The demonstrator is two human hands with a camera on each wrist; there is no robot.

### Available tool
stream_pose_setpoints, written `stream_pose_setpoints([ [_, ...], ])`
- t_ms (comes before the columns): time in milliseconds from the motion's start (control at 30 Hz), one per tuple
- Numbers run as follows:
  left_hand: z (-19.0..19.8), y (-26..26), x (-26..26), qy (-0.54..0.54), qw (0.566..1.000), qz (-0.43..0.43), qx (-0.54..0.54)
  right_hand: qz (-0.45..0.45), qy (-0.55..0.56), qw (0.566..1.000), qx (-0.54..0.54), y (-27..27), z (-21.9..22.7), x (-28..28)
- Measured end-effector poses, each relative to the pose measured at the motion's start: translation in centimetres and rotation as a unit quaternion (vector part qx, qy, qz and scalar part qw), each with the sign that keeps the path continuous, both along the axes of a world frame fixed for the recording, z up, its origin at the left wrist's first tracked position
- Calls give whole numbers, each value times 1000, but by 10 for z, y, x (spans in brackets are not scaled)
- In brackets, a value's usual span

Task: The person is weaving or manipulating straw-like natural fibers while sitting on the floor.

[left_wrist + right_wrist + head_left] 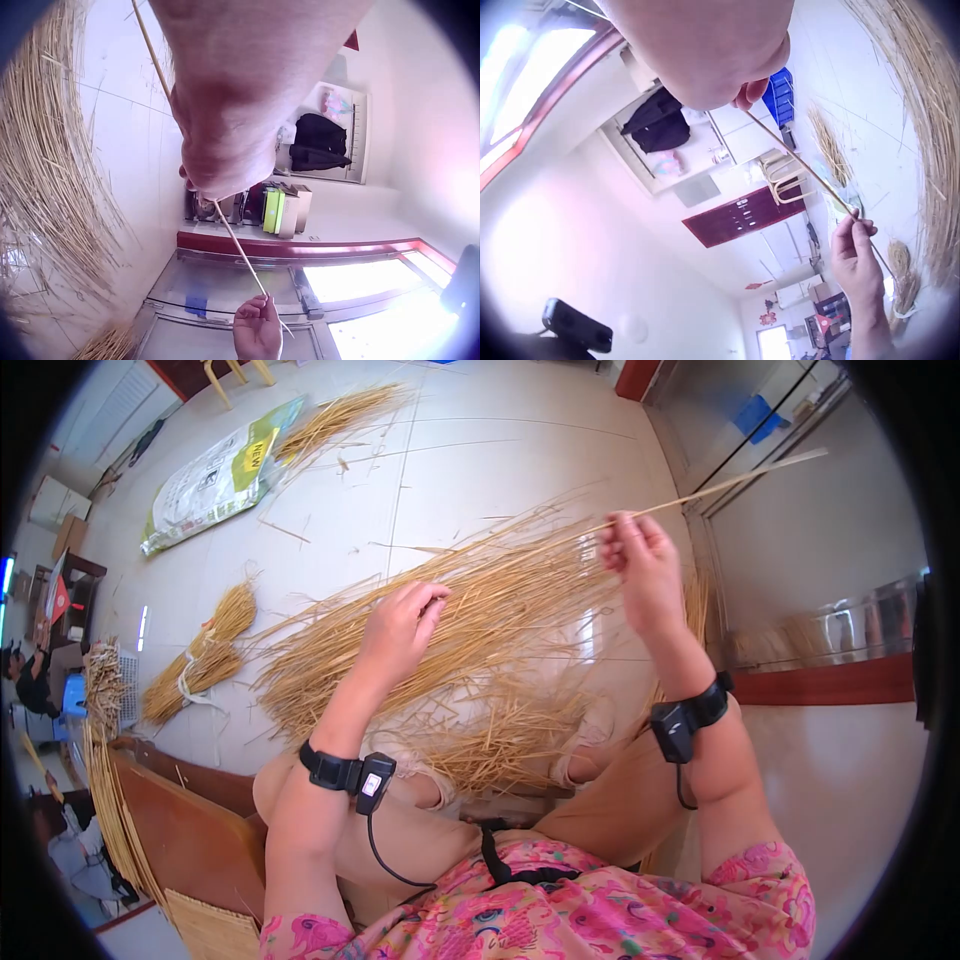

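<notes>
A single long straw stalk [799, 160] runs between the two hands. My left hand [402, 625] pinches it between thumb and fingers, and in the left wrist view it goes on past both sides of that hand. Raised further right, my right hand [645, 570] pinches the same stalk, its pale end jutting out to the upper right in the head view. Beneath the hands a large spread pile of dry straw [500, 595] lies on the tiled floor. Shorter loose straw [490, 745] is scattered between the person's feet.
Left of the pile lies a straw bundle [222, 622] tied with a white strip. A printed sack [215, 485] with more straw at its mouth lies farther off. A wooden bench [185, 800] stands at the left, and a metal-framed glass door [820, 550] at the right.
</notes>
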State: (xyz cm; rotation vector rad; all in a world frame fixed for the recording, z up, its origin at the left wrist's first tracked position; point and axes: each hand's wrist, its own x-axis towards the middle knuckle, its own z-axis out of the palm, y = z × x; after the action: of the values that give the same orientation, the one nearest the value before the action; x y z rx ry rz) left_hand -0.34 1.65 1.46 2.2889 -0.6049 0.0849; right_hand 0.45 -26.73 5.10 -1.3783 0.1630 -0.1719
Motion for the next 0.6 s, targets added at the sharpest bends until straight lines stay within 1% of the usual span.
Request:
stream_pose_setpoints([
  [67,-5,4,5,13,1000,21,-2,-31,-22,998,45,-7,1,3],
  [100,-5,4,6,21,999,31,-4,-4,-7,999,40,-2,0,2],
  [167,-2,0,8,68,991,60,-103,48,19,998,28,15,-2,-7],
  [200,2,-4,9,91,982,73,-152,95,47,994,-4,24,-7,-12],
  [233,4,-7,11,101,971,63,-208,142,77,986,-35,34,-14,-17],
  [300,8,-16,17,119,939,42,-319,219,103,968,-59,53,-23,-28],
  [333,10,-23,19,133,928,26,-348,258,115,957,-71,63,-27,-32],
  [400,14,-38,21,161,901,-6,-404,291,104,947,-85,78,-39,-34],
  [433,18,-47,20,177,895,-17,-410,307,97,942,-92,84,-40,-34],
  [467,23,-56,18,192,888,-27,-417,304,89,946,-75,91,-38,-34],
  [567,24,-71,16,217,868,-73,-441,297,39,949,-93,98,-44,-24],
  [600,25,-73,15,222,861,-92,-448,264,29,960,-93,101,-44,-23],
])
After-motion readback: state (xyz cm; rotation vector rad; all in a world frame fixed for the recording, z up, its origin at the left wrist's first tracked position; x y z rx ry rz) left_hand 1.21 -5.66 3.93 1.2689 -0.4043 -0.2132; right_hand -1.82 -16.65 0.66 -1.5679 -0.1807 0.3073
